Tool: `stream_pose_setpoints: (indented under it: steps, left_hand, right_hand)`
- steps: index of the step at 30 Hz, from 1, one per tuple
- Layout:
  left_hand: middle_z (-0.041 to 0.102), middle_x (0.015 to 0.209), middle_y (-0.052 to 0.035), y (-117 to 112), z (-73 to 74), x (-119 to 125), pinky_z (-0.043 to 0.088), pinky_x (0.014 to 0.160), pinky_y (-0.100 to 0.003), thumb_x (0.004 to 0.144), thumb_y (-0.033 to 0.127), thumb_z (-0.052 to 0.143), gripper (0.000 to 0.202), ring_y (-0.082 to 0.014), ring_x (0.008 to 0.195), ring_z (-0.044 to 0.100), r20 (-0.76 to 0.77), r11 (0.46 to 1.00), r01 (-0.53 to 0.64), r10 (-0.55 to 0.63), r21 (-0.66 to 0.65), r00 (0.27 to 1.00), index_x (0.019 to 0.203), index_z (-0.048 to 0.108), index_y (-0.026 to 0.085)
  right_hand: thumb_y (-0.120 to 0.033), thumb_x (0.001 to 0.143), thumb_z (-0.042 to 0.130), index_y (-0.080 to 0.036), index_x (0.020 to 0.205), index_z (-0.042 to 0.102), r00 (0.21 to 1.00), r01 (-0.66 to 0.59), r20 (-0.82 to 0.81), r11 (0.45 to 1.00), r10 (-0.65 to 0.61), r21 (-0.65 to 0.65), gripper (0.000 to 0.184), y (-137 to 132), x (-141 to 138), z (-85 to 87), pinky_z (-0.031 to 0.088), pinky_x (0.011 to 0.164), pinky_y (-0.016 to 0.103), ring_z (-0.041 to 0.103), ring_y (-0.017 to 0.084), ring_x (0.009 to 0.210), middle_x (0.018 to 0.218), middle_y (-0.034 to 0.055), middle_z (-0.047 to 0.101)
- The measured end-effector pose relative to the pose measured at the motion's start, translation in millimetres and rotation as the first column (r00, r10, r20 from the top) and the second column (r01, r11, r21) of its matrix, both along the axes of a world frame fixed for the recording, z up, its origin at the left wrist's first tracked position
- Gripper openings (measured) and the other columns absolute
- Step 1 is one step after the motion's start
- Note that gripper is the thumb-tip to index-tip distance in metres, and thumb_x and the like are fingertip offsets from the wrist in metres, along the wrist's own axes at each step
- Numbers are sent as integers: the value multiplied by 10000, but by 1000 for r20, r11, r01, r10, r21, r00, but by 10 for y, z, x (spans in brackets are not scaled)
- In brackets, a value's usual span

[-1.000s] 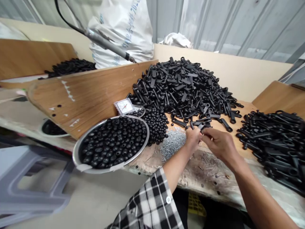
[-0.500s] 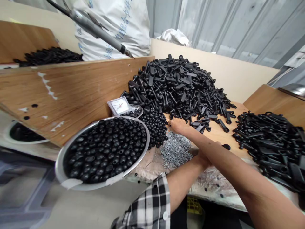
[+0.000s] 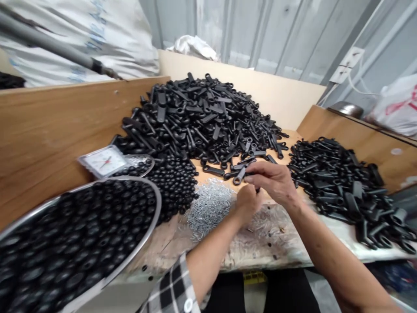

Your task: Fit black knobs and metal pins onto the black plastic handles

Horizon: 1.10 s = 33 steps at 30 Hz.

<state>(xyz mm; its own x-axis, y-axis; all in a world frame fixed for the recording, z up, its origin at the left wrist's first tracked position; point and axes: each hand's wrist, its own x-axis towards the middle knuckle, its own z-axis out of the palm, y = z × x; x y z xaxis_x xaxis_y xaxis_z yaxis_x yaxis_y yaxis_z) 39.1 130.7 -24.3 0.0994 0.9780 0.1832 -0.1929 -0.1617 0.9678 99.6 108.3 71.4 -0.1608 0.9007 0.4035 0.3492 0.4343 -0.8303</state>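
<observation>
My left hand [image 3: 249, 202] is a closed fist over the front of the table, around a black handle piece [image 3: 257, 190]; only its dark end shows. Just above it, my right hand [image 3: 275, 180] pinches a small black piece [image 3: 248, 174] between thumb and forefinger, most likely a round knob, largely hidden. Close to the left wrist lies a heap of small silver pins [image 3: 210, 206]. Loose black knobs [image 3: 172, 182] are piled left of the pins. Flat black crank handles [image 3: 208, 115] with ring ends form a big mound behind both hands.
A metal-rimmed basin [image 3: 158, 204] full of black knobs stands at the left. Near it are a small clock [image 3: 106, 161] and a little dish [image 3: 151, 167]. More black handles [image 3: 339, 178] lie at right. A power screwdriver [image 3: 65, 45] hangs upper left above a wooden partition [image 3: 58, 130].
My right hand has come back from the edge of the knob pile to my left hand, uncrossing the forearms. The view has turned to the right.
</observation>
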Motion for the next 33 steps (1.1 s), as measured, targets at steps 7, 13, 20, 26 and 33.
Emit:
stream_pose_setpoints:
  steps: [7,13,20,26,33]
  left_hand:
    - [463,476,64,-46,-10,-7,321,452,-233,686,212,559,151,-104,425,408,-183,995,93,-87,27,979,832,582,180]
    - [448,466,67,-135,-35,43,306,433,-220,712,234,564,132,-89,400,390,-288,992,118,-101,43,952,829,589,178]
    - [448,450,70,-149,-39,50,317,461,-221,704,207,562,51,-88,413,390,-342,993,116,-104,14,934,744,580,179]
    - [459,449,62,-164,-78,64,329,478,-225,713,199,556,54,-98,429,415,-422,991,137,-120,11,899,737,602,185]
    - [475,524,66,-202,-38,84,341,508,-199,701,158,534,141,-86,492,427,-544,984,133,-46,122,838,818,609,186]
  right_hand:
    - [-248,529,744,-159,732,671,922,234,-280,961,-267,-147,233,-238,804,-340,437,517,222,514,95,557,635,-8,604]
    - [-234,568,713,-152,726,665,922,148,-322,965,-214,-217,184,-227,932,-654,413,541,218,494,87,560,626,-20,588]
    - [-251,700,621,-153,930,659,952,66,-281,979,-120,-195,253,-226,952,-767,443,569,227,521,94,601,724,2,609]
    - [-250,733,578,-146,908,605,932,7,-340,946,-123,-323,205,-236,965,-768,452,510,212,552,97,551,656,0,609]
    - [-273,751,571,-167,886,495,734,-253,-670,873,-108,-417,188,-226,1002,-741,443,397,199,608,142,541,708,32,637]
